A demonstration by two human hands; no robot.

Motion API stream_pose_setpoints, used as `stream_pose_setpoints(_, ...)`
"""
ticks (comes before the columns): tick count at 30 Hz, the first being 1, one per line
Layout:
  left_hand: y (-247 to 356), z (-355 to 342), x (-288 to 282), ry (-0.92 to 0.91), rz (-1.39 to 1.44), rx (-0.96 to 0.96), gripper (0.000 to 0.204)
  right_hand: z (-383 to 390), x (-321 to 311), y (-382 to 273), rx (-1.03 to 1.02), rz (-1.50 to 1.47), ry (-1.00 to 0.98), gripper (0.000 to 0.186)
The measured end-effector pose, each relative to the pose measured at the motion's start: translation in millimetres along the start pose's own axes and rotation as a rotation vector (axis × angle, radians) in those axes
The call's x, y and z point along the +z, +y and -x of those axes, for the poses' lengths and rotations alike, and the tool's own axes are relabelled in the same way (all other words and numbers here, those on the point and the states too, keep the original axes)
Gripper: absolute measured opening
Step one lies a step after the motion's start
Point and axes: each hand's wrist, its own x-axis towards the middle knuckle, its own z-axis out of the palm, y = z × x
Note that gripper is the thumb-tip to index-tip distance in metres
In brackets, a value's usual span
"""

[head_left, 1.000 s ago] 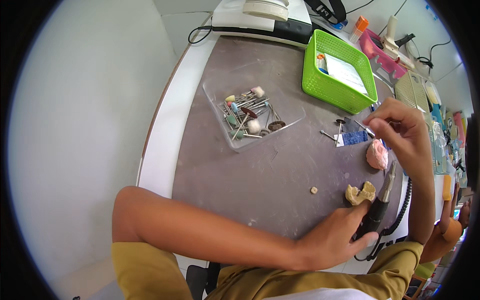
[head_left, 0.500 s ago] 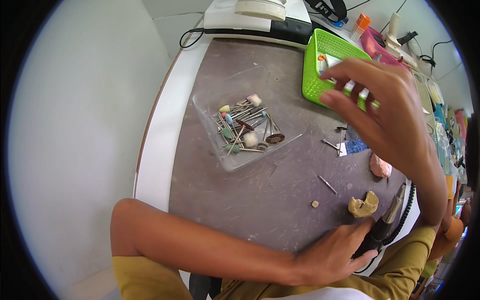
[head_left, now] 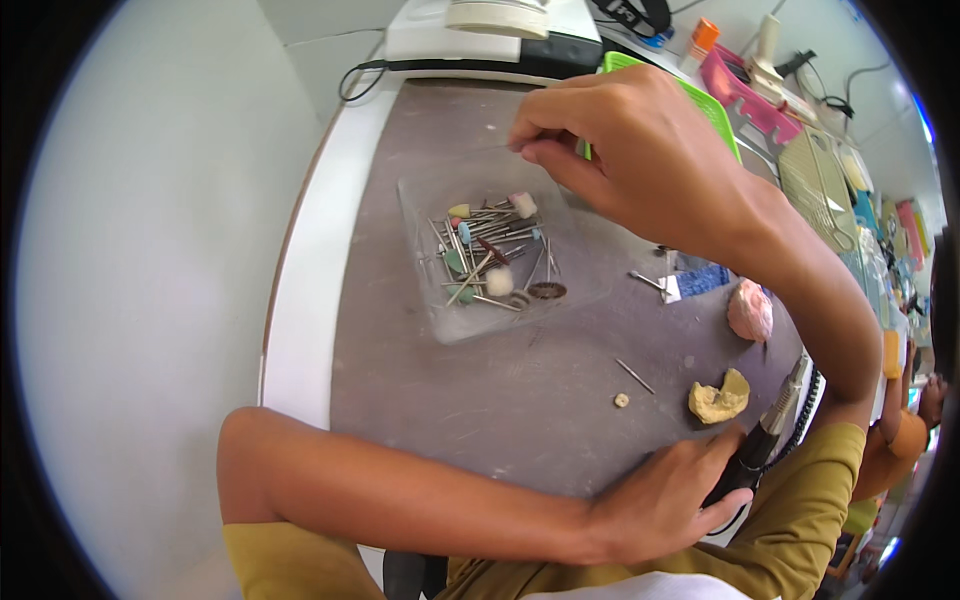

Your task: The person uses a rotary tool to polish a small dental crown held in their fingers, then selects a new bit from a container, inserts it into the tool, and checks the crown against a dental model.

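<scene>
My left hand (head_left: 665,500) is closed around the black body of a rotary handpiece (head_left: 755,450), whose metal tip points up and away. My right hand (head_left: 640,140) reaches over the table, fingers pinched together at the far rim of a clear plastic tray (head_left: 450,325). The exact contact is partly hidden by the hand. In the tray lies a heap of rotary burs and polishing bits (head_left: 490,250) with metal shanks and coloured heads. Just beyond the handpiece sits a yellowish dental cast (head_left: 720,397). A loose metal shank (head_left: 635,377) and a small beige disc (head_left: 621,400) lie beside it.
A pink lump (head_left: 750,311) and a blue strip (head_left: 705,280) lie under my right forearm. Behind my right hand stands a green basket (head_left: 715,115). A white machine (head_left: 420,35) stands at the far edge, with a pink basket (head_left: 740,85) at far right.
My right hand has moved left from over the green basket to the tray's far rim, its fingers closing. The tray has turned and shifted slightly. My left hand stays on the handpiece.
</scene>
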Motion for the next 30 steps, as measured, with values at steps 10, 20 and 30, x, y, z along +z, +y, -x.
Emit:
stream_pose_setpoints(10, -1.8, -3.6, 3.9, -0.026, -0.033, -0.019, 0.043, 72.7, -35.1, 3.8, 0.048, 0.231, 0.258, 0.009)
stream_pose_setpoints(20, 2.0, -5.5, 0.7, -0.124, 0.001, -0.147, 0.043, 95.0, -34.0, 0.8, 0.022, 0.442, 0.372, 0.015)
stream_pose_setpoints(30, 2.2, -5.8, 0.5, -0.113, -0.025, -0.137, 0.039, 103.1, -31.0, 6.5, 0.012, 0.448, 0.377, 0.018)
